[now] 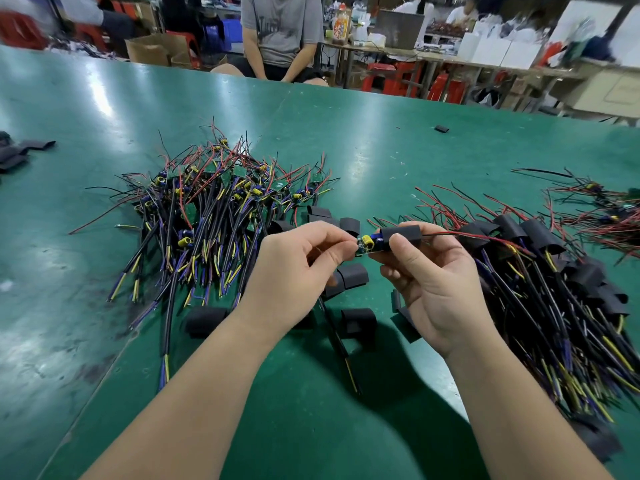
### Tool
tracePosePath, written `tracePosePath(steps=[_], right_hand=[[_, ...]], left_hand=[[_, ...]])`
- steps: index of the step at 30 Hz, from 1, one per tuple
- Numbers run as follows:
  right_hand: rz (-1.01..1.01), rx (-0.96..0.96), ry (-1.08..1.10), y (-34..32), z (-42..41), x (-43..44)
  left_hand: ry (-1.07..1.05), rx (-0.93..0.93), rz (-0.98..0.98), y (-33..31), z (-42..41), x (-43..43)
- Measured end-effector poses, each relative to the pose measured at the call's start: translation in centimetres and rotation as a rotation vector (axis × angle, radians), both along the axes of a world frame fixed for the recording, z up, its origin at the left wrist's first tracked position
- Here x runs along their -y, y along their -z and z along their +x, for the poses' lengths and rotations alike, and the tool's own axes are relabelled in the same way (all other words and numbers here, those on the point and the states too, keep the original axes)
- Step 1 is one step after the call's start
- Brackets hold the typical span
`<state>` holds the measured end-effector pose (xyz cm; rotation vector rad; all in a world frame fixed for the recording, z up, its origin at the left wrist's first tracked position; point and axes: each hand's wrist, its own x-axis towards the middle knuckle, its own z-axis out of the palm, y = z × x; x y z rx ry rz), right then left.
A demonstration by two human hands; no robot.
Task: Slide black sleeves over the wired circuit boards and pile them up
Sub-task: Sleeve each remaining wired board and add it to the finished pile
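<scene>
Sleeving job roughly half done on the green table [346, 140]

A heap of bare wired boards [207, 209] lies left of centre, and a sleeved pile [540, 271] of similar bulk reaches the right edge. Between them, above the loose sleeves [353, 273], the left hand [298, 258] pinches one circuit board [365, 242] while the right hand [429, 275] grips a black sleeve [403, 233] part-way over it.

Left hand [298, 258] pinches end of circuit board [367, 242]; right hand [429, 275] grips black sleeve [401, 235] partly over board; red wires [467, 235] trail out right; unsleeved pile [214, 209] left on green surface [104, 133]; sleeved pile [540, 271] right; loose sleeves [353, 273] between piles, under hands; seated person [277, 29] at far edge.
</scene>
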<state>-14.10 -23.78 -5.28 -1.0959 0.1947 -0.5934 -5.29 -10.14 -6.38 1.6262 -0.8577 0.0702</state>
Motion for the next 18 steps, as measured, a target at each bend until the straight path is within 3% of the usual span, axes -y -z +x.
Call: tracePosePath(steps=[3,5,9,14,18], right_hand=[[0.005,-0.004,-0.013,-0.1,0.0,0.1],[0.011,-0.014,-0.018,-0.1,0.0,0.2],[0.023,-0.021,-0.001,-0.3,-0.2,0.3],[0.015,-0.027,0.002,-0.3,-0.3,0.5],[-0.08,-0.021,-0.027,-0.3,-0.6,0.7]], left_hand=[[-0.031,0.166,0.04,0.1,0.0,-0.1],[-0.026,0.148,0.009,0.2,-0.2,0.1],[0.062,-0.09,-0.101,0.2,-0.9,0.5],[0.103,-0.25,-0.143,-0.1,-0.8,0.7],[0.173,-0.505,-0.211,-0.4,-0.6,0.6]])
